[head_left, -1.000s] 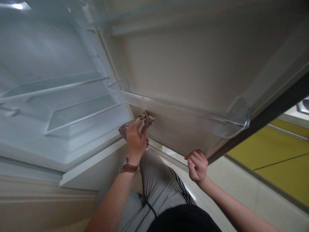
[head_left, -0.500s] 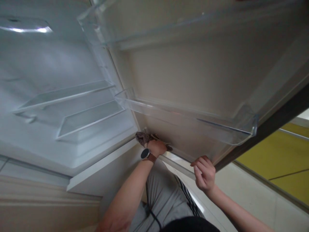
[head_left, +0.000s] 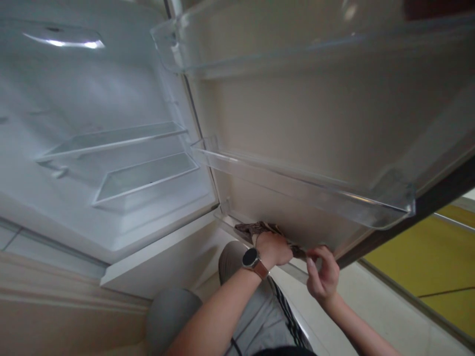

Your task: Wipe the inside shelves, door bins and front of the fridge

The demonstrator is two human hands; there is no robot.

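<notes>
My left hand (head_left: 273, 247), with a watch on the wrist, presses a brownish cloth (head_left: 256, 229) against the bottom edge of an open fridge door (head_left: 297, 123). My right hand (head_left: 323, 274) is curled on the door's lower edge just right of the cloth, its fingers pinched on the rim. A clear door bin (head_left: 304, 190) runs across the door just above both hands. Another clear bin (head_left: 260, 39) sits higher up.
The fridge's white interior (head_left: 92, 99) lies to the left with two glass shelves (head_left: 129, 148) and a light at the top. My grey trousers and knee (head_left: 174, 316) are below. A yellow floor area (head_left: 426, 267) shows at the right.
My left hand has slid the cloth to the right along the door's bottom edge, toward my right hand. The view has tilted upward slightly.
</notes>
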